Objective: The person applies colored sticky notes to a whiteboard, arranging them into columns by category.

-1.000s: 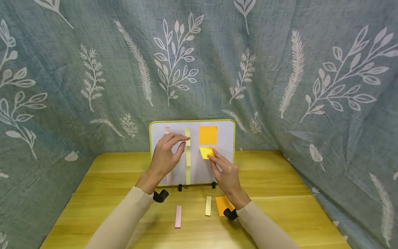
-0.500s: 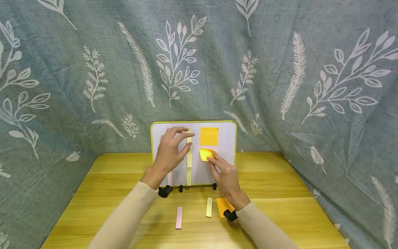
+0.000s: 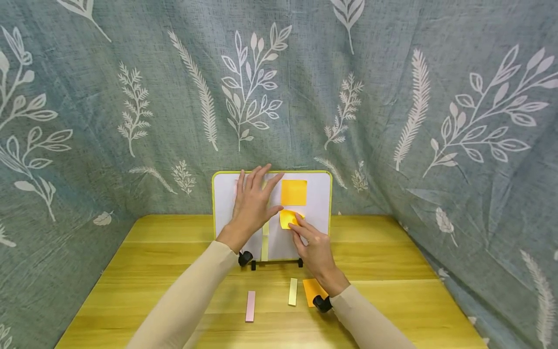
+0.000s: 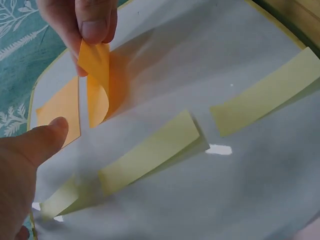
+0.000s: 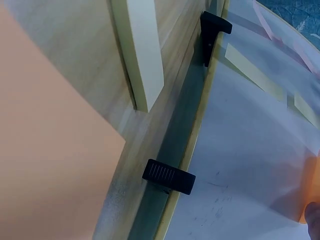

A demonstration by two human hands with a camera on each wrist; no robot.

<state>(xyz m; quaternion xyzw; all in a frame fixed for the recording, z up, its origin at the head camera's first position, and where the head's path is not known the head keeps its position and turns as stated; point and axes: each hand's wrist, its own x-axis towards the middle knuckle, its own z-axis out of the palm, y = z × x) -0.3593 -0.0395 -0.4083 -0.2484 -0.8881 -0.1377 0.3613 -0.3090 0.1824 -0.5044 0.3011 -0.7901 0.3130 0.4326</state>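
Note:
My right hand [image 3: 318, 249] pinches an orange sticky note [image 3: 286, 219] against the whiteboard [image 3: 319, 194], just below another orange sticky note [image 3: 294, 193] that lies flat. In the left wrist view the pinched note [image 4: 97, 87] curls, its lower part bent away from the fingers. My left hand [image 3: 253, 203] is spread in front of the board's upper part, thumb pointing toward the gap between the two notes. Behind it runs a column of pale yellow sticky strips [image 4: 150, 150], partly hidden in the head view. Pink strips [image 5: 267, 22] on the board's left are mostly covered by that hand.
On the wooden table [image 3: 370, 320] before the board lie a pink strip pad [image 3: 250, 306], a yellow strip pad [image 3: 293, 292] and an orange note pad [image 3: 311, 292] partly under the right wrist. Black feet [image 5: 169, 176] hold the board's lower edge. A patterned curtain [image 3: 279, 97] surrounds the table.
My left hand has moved up and right across the board, its fingers going from nearly pinched to spread. The right hand keeps its grip on the orange note, with little movement.

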